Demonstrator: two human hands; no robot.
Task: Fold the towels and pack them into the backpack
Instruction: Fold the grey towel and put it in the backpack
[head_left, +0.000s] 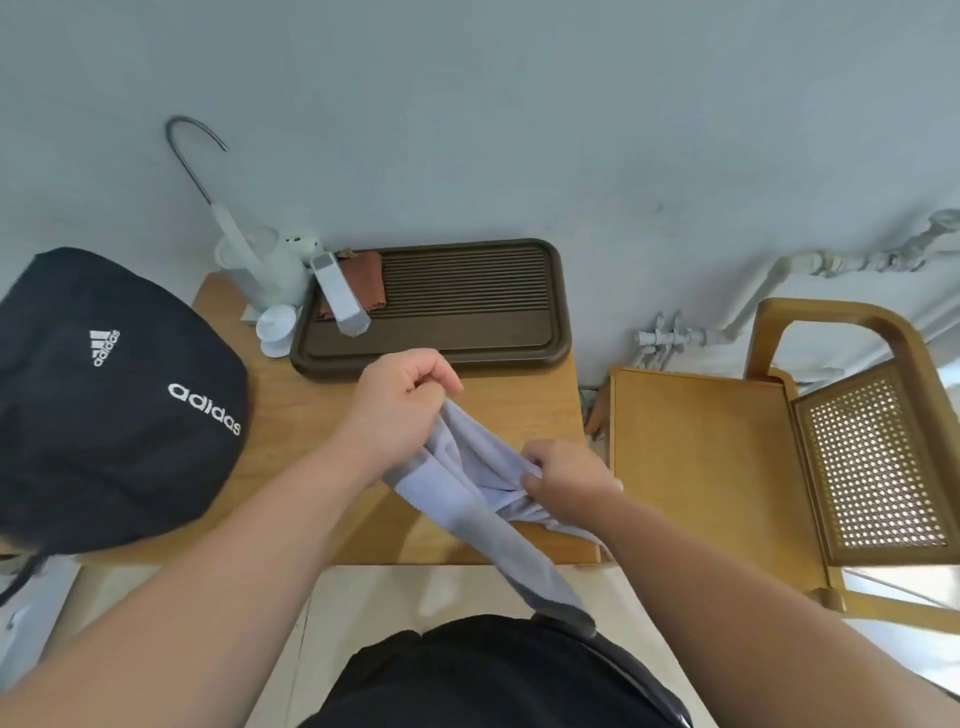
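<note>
The towel (470, 483) hangs unfolded above the table (291, 415), pinched in my left hand (400, 400) and right hand (566, 480), while the backpack (104, 395) waits, so folding is only beginning.

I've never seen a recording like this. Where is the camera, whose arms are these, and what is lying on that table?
No machine here: one camera is worn on a person's head, looking down at their bare arms. The left hand and right hand both pinch a pale lilac-grey towel, bunched, hanging past the edge of the wooden table. At its left sits a black Adidas fabric backpack; on it lie a dark brown slatted tray and a white appliance with a hooked metal tube. A wooden chair with a cane back stands to the right.
</note>
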